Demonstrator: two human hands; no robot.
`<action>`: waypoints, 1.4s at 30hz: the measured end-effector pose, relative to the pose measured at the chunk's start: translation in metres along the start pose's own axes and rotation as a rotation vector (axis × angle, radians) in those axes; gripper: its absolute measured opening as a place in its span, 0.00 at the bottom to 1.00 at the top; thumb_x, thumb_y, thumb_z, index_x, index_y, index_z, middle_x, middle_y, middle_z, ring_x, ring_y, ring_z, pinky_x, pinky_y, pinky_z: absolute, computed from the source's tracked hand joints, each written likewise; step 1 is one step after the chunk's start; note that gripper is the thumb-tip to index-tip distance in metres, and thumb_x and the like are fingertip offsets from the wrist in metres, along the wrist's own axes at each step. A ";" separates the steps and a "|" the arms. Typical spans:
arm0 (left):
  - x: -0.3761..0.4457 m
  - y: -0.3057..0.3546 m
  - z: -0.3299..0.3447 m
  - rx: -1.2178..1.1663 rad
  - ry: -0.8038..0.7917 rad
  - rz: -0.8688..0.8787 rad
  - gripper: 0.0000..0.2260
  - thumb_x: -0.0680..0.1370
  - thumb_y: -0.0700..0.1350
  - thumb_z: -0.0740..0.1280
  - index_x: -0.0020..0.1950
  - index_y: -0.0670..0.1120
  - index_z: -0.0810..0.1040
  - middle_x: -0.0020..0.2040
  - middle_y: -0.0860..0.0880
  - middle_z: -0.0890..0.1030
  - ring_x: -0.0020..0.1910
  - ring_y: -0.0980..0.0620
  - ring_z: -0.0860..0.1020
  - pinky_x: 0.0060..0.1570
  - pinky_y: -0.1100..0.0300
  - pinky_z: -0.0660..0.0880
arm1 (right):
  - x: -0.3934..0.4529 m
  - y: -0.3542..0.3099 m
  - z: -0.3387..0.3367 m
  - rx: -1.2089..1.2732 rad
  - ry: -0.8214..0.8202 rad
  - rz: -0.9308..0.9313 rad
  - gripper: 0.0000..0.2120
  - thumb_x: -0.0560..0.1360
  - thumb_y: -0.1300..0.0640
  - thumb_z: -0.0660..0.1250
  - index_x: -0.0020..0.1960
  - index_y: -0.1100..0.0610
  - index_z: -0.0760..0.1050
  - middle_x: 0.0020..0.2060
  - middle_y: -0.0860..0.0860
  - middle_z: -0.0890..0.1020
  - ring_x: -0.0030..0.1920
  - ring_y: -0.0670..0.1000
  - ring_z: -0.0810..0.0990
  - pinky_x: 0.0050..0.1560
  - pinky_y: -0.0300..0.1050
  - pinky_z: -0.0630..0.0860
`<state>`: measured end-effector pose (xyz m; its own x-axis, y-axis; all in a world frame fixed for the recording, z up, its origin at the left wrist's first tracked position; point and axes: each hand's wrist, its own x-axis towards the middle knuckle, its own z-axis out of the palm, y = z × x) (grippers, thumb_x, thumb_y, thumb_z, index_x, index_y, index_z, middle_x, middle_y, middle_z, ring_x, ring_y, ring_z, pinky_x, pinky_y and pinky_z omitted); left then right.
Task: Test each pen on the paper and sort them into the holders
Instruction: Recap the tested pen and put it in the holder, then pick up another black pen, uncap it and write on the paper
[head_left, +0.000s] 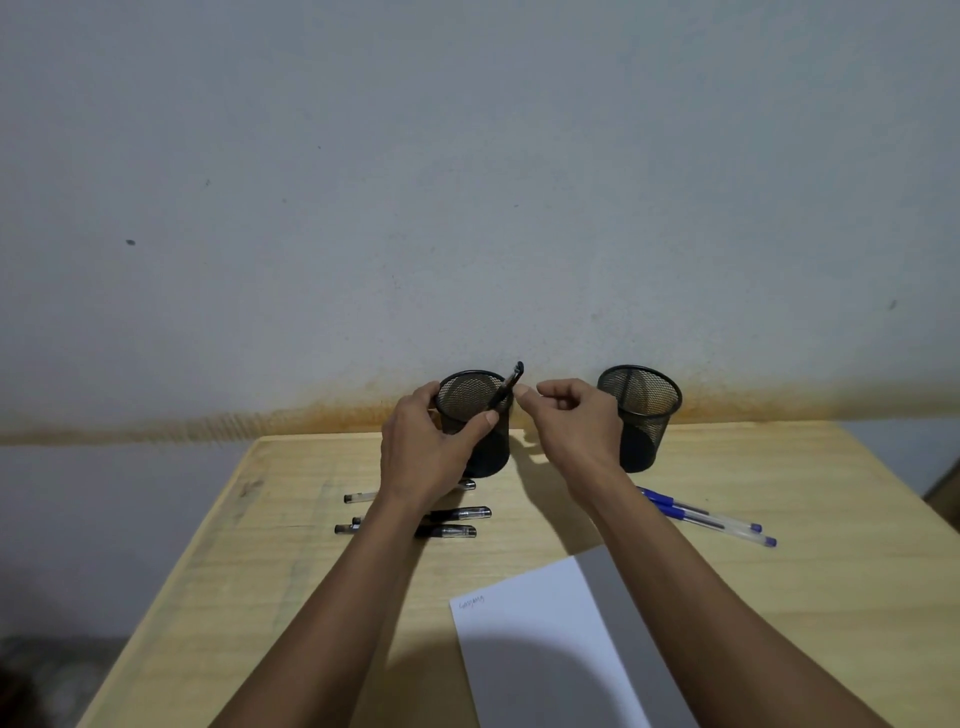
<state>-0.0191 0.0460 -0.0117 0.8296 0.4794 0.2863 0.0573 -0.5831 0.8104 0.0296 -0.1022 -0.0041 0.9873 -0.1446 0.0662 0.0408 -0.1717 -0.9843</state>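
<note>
Your left hand is wrapped around the left mesh holder, 1 black pen leaning inside. Your right hand hovers just beside it, fingers loosely curled, holding nothing.

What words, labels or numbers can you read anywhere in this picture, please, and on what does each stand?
Handwritten word at the top left of the paper: roughly "Ganjang", too small to be sure.
Printing on the black pens: too small to read.
The blue pens and both mesh holders: no text readable.
</note>
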 end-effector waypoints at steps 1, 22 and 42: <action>0.000 0.000 0.000 0.000 -0.004 -0.002 0.26 0.67 0.58 0.77 0.62 0.49 0.78 0.54 0.53 0.81 0.53 0.53 0.78 0.49 0.62 0.71 | -0.003 0.000 -0.004 -0.004 0.001 -0.005 0.14 0.72 0.49 0.78 0.52 0.56 0.83 0.40 0.48 0.85 0.42 0.43 0.82 0.53 0.45 0.82; -0.143 -0.065 -0.065 0.390 -0.019 0.002 0.17 0.75 0.57 0.69 0.61 0.52 0.80 0.62 0.55 0.79 0.62 0.53 0.73 0.62 0.53 0.72 | -0.104 0.048 0.026 -0.874 -0.468 -0.714 0.09 0.82 0.53 0.61 0.54 0.53 0.80 0.51 0.50 0.82 0.55 0.54 0.75 0.43 0.51 0.77; -0.161 -0.022 -0.069 0.017 -0.045 0.111 0.19 0.73 0.49 0.75 0.63 0.52 0.79 0.54 0.59 0.81 0.55 0.63 0.79 0.54 0.71 0.73 | -0.132 0.011 -0.009 -0.003 -0.527 -0.085 0.13 0.85 0.61 0.59 0.64 0.49 0.76 0.44 0.48 0.82 0.45 0.49 0.79 0.47 0.43 0.77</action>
<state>-0.1924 0.0267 -0.0405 0.8556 0.3815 0.3500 -0.0272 -0.6420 0.7662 -0.1019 -0.0941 -0.0226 0.9238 0.3790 0.0536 0.1241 -0.1640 -0.9786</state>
